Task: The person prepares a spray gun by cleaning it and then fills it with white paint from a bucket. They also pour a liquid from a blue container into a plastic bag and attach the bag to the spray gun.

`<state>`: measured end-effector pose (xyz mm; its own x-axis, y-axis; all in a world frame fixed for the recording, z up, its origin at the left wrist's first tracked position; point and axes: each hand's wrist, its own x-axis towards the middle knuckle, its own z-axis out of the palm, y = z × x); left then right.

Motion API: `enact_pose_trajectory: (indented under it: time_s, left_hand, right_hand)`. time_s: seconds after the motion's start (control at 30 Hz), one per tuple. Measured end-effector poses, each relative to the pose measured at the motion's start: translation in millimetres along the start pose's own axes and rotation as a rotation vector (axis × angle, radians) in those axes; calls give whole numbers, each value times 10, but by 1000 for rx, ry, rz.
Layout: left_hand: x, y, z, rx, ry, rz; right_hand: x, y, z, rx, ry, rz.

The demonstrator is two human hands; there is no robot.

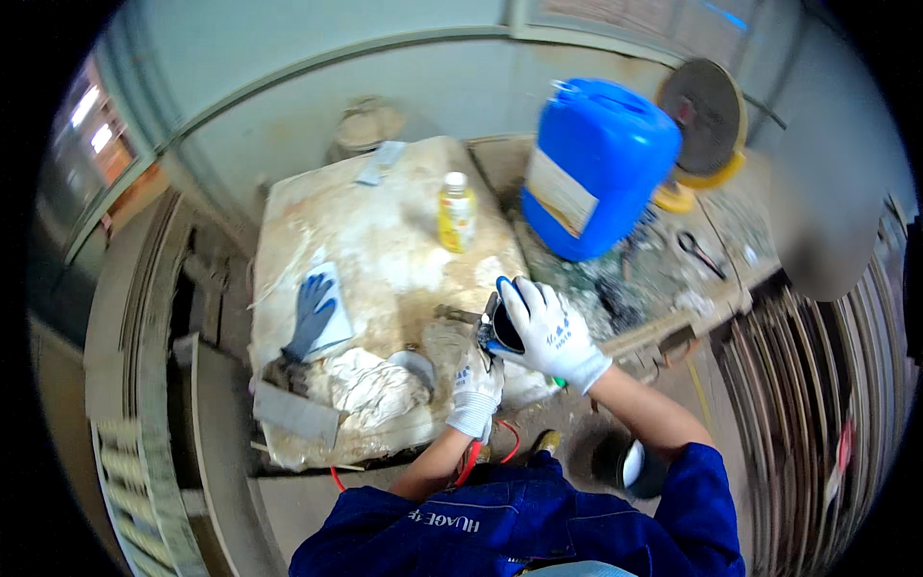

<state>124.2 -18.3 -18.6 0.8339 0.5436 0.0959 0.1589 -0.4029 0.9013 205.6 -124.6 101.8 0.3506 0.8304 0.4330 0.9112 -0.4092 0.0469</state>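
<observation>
Black and round-ended, the tool (pixel 507 333) sits clasped between left hand (pixel 478 381) and right hand (pixel 556 333).

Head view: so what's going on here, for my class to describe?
A person in white gloves holds a dark thing, too covered to identify. The left grip is at its lower left, the right grip at its right. On the table, a bottle stands upright beyond; a spare glove and a cloth lie left. A blue jug is farther right.
</observation>
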Motion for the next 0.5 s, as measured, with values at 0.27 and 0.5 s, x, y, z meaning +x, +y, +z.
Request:
enact_pose_trajectory:
  time_s: [0.27, 0.5]
  left_hand:
    - [-358, -9, 685, 27, -317, 19]
    - [-845, -169, 1230, 49, -348, 169]
  right_hand:
    - [-727, 376, -332, -29, -255, 329]
    - [-1320, 647, -869, 23, -264, 562]
